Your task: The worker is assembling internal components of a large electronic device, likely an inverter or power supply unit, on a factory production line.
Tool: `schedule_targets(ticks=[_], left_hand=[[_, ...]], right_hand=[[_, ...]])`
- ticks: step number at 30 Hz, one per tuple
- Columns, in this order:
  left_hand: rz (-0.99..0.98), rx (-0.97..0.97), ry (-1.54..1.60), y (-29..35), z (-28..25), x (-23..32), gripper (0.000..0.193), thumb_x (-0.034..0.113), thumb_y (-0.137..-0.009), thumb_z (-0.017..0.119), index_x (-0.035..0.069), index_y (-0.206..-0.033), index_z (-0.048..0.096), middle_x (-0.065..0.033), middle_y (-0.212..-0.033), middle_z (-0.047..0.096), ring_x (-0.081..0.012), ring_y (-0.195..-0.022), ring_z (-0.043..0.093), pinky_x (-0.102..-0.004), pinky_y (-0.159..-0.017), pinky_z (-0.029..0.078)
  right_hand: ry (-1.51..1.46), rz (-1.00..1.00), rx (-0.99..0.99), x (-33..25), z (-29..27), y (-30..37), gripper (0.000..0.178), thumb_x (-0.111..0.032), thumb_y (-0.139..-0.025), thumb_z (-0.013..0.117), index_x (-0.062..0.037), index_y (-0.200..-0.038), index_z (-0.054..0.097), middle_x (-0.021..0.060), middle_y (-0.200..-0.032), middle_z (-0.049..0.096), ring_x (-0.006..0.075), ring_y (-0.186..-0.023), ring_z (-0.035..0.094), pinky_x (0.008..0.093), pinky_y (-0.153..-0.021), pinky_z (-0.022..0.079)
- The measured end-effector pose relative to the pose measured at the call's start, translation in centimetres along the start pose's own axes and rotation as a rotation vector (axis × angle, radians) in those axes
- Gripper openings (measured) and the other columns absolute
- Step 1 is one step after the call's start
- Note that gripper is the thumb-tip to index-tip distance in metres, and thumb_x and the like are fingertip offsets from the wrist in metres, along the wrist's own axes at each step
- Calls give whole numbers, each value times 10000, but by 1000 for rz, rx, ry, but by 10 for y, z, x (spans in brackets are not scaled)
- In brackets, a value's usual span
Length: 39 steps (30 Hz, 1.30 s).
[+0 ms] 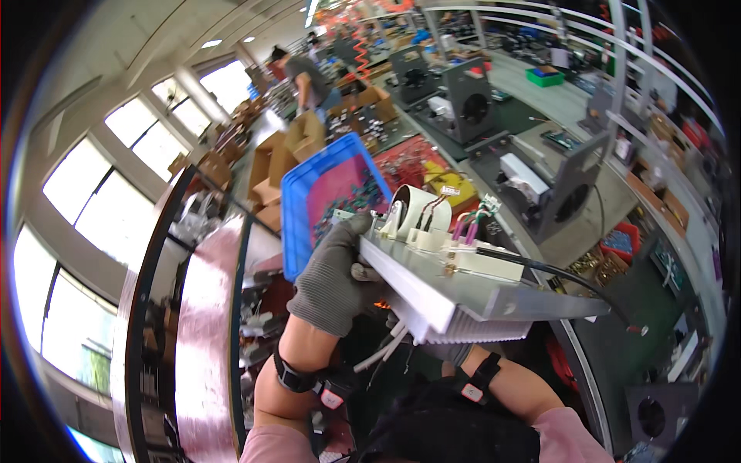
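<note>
My left hand, in a grey knit glove, is closed on the near left end of a finned aluminium heat sink. The heat sink is tilted in mid-air before me. On its plate stand a white cylinder, white blocks and short wires with white connectors. A black cable runs off its right side, and pale cables hang below. My right hand, also gloved, reaches beneath the heat sink. Its fingers are hidden there.
Behind the heat sink sits a blue bin of small parts. To the right, grey housings with fans line a workbench. A rack with a pinkish wrapped panel stands left. Farther off, a person stands among cardboard boxes.
</note>
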<state>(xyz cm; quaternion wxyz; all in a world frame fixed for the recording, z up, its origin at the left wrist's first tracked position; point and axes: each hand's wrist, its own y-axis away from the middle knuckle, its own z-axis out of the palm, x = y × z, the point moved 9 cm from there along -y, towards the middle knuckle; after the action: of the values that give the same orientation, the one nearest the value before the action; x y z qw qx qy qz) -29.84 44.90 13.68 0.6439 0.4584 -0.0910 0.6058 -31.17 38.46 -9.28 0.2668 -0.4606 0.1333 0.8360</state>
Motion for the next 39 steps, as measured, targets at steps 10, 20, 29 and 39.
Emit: schedule_targets(ticks=[10,20,29,39], left_hand=[[-89,-646,-387,-91,141,-38,257,185,-904,549,-23,-1040,614,-137,-924,671,-219,-809,650,-334,-772,524],[-448,-982,-153,-74,259,-106,137,153,-952,481,30,-951,542,-32,-786,542,-26,-577,468,-130,-422,398],[-567,-803,345,-25,292,-151,151,145,-947,525,0,-916,497,7,-764,444,-25,-601,452,-137,-482,443],[-149,-806,251,54,318,-122,106,104,-937,505,17,-878,525,13,-716,463,-28,-564,450,-142,-421,438]], right_hand=[[-87,-283,774,-179,-123,151,224,-216,-959,458,-18,-1043,520,55,-832,547,108,-665,510,249,-576,460],[-183,-268,1023,-242,-159,260,140,-116,-910,510,-26,-1017,517,22,-676,492,103,-496,472,230,-427,409],[28,-5,1008,-284,-173,322,157,-169,-904,550,-17,-895,584,22,-683,529,73,-489,475,215,-432,404],[276,-52,731,-357,-159,301,183,-131,-901,496,27,-988,532,18,-648,526,76,-441,509,209,-379,449]])
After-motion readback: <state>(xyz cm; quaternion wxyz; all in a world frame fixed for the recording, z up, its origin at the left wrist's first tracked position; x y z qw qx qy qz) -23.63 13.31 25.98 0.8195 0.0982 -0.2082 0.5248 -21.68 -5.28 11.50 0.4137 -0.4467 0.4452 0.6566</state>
